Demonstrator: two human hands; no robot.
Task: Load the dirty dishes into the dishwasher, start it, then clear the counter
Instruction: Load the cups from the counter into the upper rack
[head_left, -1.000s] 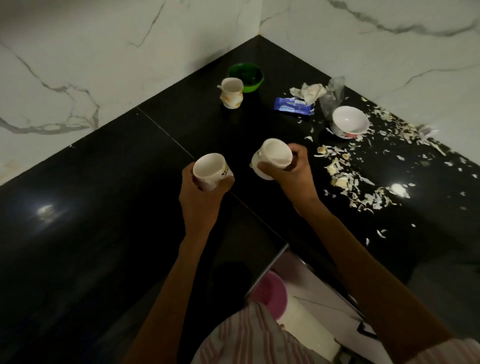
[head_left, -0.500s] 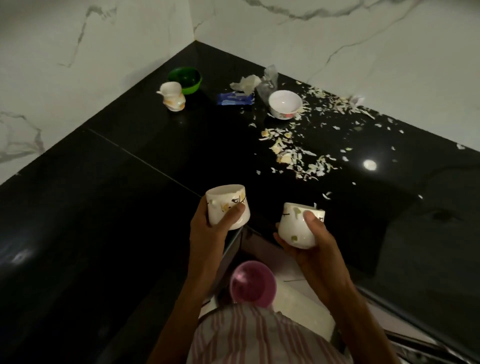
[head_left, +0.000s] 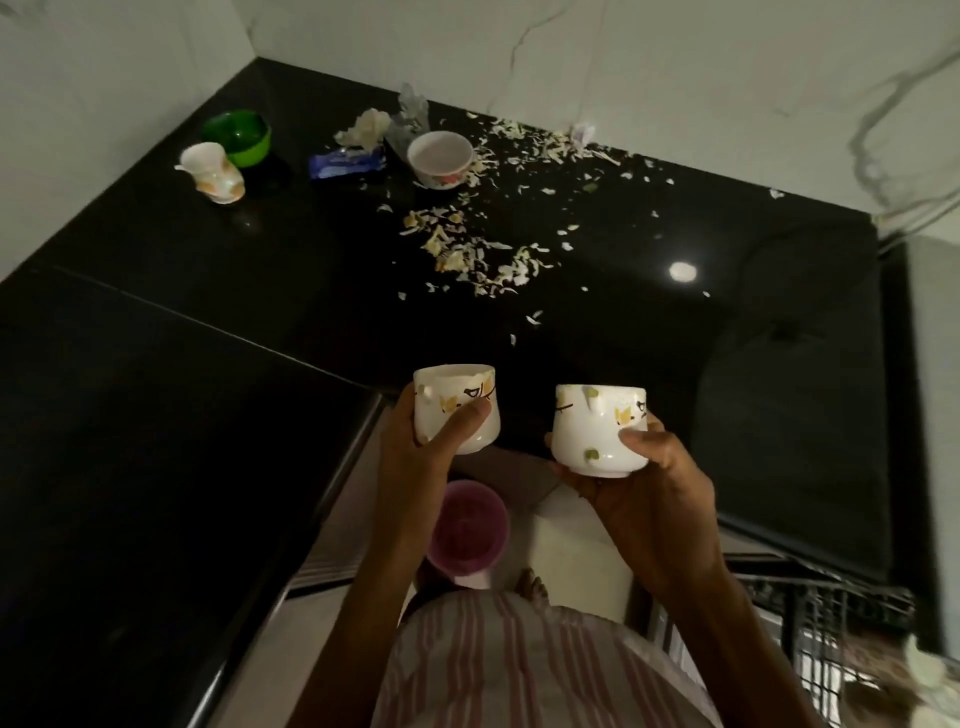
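The left hand (head_left: 421, 457) grips one white patterned cup (head_left: 456, 408), thumb across its near side; the right hand (head_left: 644, 483) cradles a second white cup (head_left: 598, 430) from beneath, thumb pressed on its front. Both cups are upright, just beside each other, held off the near edge of the black bench (head_left: 260, 291). Far on the bench stand a third cup (head_left: 214, 173), a green bowl (head_left: 238, 137) and a white bowl (head_left: 440, 158) among scattered scraps (head_left: 467, 254).
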